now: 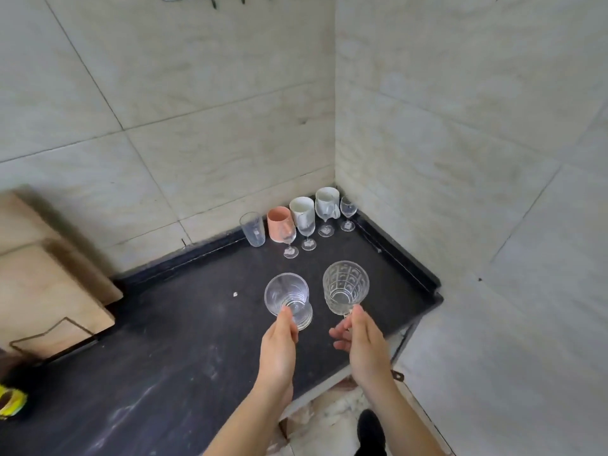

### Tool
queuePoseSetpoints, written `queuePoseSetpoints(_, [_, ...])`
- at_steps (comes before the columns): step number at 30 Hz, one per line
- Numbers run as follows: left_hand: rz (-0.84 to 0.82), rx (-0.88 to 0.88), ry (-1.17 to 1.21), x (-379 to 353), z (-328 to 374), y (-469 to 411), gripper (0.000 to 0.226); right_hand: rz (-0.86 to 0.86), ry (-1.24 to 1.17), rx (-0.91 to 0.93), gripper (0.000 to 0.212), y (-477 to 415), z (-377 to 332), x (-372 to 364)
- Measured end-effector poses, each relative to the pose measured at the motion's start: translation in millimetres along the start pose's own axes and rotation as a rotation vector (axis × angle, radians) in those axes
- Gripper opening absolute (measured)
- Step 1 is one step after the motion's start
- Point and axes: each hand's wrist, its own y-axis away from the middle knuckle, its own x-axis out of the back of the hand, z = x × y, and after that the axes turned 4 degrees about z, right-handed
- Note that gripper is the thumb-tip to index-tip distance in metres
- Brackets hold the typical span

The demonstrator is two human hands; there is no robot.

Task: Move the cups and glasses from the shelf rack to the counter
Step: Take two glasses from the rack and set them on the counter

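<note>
My left hand point(279, 343) grips a clear ribbed tumbler point(288, 299) from its near side, over the dark counter point(164, 357). My right hand point(362, 347) holds a clear patterned goblet point(345, 286) at its base, fingers partly spread. Whether either glass rests on the counter I cannot tell. In the far corner stand a tall clear glass point(252, 229), a pink cup point(279, 223), two white mugs point(302, 209) point(327, 199) and several small stemmed glasses point(289, 240) point(348, 212). The shelf rack is out of view.
Tiled walls meet behind the cups. A wooden board point(42, 278) leans at the left with a wire stand point(56, 334) before it. A yellow object point(11, 401) lies at the left edge. The counter's raised rim point(404, 261) runs along the right; floor shows below.
</note>
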Motion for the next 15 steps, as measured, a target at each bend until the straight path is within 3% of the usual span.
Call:
queuePoseSetpoints(8, [0.102, 0.108, -0.025, -106.3, 49.5, -119.4, 0.040, -0.092, 0.155, -0.124, 0.048, -185.4, -14.1, -0.9])
queuePoseSetpoints(15, [0.066, 0.263, -0.063, -164.3, 47.0, -187.6, 0.039, -0.104, 0.241, -0.206, 0.047, -268.2, 11.6, 0.7])
